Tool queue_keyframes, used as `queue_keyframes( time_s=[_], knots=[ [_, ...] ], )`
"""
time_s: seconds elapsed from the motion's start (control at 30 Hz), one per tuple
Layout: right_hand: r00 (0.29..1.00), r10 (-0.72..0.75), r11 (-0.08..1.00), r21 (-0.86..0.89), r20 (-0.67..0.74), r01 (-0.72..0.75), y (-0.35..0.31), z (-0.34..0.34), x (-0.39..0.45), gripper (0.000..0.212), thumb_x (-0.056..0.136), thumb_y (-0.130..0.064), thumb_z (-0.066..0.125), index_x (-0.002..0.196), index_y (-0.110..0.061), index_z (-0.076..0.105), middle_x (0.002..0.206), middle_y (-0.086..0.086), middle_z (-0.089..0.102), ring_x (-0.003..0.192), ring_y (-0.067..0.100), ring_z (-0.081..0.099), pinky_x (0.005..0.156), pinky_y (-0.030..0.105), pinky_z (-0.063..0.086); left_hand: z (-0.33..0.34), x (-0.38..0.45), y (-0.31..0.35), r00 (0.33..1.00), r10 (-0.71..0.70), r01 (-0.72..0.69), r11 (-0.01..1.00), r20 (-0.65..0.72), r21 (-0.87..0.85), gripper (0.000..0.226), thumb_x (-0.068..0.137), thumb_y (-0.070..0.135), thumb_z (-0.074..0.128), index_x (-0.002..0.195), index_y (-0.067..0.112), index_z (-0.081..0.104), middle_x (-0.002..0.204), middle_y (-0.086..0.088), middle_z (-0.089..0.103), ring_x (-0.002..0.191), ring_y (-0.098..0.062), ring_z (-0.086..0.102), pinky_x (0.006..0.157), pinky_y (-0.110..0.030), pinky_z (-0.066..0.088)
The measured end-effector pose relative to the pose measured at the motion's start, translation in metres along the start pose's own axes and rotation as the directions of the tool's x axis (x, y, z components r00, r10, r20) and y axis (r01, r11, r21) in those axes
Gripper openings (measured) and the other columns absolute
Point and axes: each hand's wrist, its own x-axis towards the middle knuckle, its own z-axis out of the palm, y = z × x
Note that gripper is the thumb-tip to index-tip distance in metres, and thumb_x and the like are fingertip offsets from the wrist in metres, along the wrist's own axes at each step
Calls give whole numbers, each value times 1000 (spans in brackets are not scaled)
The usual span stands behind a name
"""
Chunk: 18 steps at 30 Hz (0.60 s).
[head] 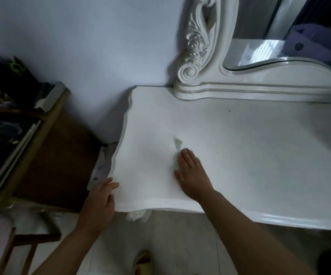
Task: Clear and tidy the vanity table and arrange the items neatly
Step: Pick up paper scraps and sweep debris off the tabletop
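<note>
Smoothing the white cover [230,147] over the worktop [279,221], the right hand [192,173] presses flat, fingers straight, beside a wrinkle [177,144]. Left hand [99,201], fingers relaxed, touches the corner; sweep outward while it steadies the edge.

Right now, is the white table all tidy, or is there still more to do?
Mostly cleared: the part of the vanity table in view has nothing standing on it. In hand: the right hand lies flat on the top beside a small grey mark, and the left hand rests at the table's left corner. Left: a few dark specks remain, and no items are arranged yet. The table's right end is out of view.
</note>
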Motion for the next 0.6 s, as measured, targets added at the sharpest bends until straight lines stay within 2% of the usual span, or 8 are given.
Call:
queue_keyframes(
  time_s=[0.1, 0.2, 0.27, 0.37, 0.5, 0.6],
  knots=[
    [992, -129, 991, 17, 1, 129, 3, 0, -20, 75, 84, -57, 8, 144, -14, 23, 155, 2, 15, 143, 11, 3, 114, 19, -3, -2, 4, -10, 1000, 19, -18, 999, 9, -36, 33, 84, -9, 49, 112, 3, 60, 130, -18, 51, 123, -31, 44, 103, -32, 28],
    [998, -15, 999, 45, -55, 18, 35, -9, -50, 70, 86, -58, 12, 142, -20, 30, 150, -12, 15, 140, 2, 7, 113, 14, 5, 1, 8, -13, 998, 53, -52, 997, 17, -61, 33, 82, -10, 50, 111, 3, 61, 127, -18, 53, 121, -32, 46, 102, -32, 30],
    [989, 98, 994, 59, -113, -92, 52, -14, -75, 65, 89, -55, 18, 141, -18, 32, 148, -12, 16, 139, 2, 9, 112, 9, 1, 4, 9, -13, 997, 68, -67, 996, 21, -65, 32, 82, -10, 50, 109, 3, 61, 126, -18, 53, 120, -33, 46, 101, -33, 32],
    [934, 300, 953, 101, -194, -285, 63, -13, -114, 48, 97, -33, 34, 141, -12, 31, 152, -1, 20, 139, 5, 8, 114, 20, 5, 6, 8, -12, 997, 78, -77, 994, 13, -81, 31, 79, 2, 44, 105, 1, 63, 121, -21, 56, 116, -35, 48, 99, -35, 34],
    [835, 481, 877, 146, -269, -458, 42, 6, -132, 56, 91, -30, 23, 139, -2, 33, 151, 14, 26, 141, 23, 15, 115, 33, 10, 3, 7, -13, 997, 79, -76, 990, 21, -122, 44, 74, 9, 34, 107, 0, 62, 124, -21, 54, 119, -34, 46, 101, -35, 32],
    [821, 489, 872, 160, -293, -462, 3, 30, -116, 66, 81, -30, 16, 137, 1, 35, 148, 19, 29, 140, 31, 20, 116, 33, 10, 1, 6, -19, 996, 79, -73, 986, 31, -153, 43, 75, 8, 34, 107, 1, 61, 124, -20, 54, 119, -33, 47, 102, -38, 34]
  ],
)
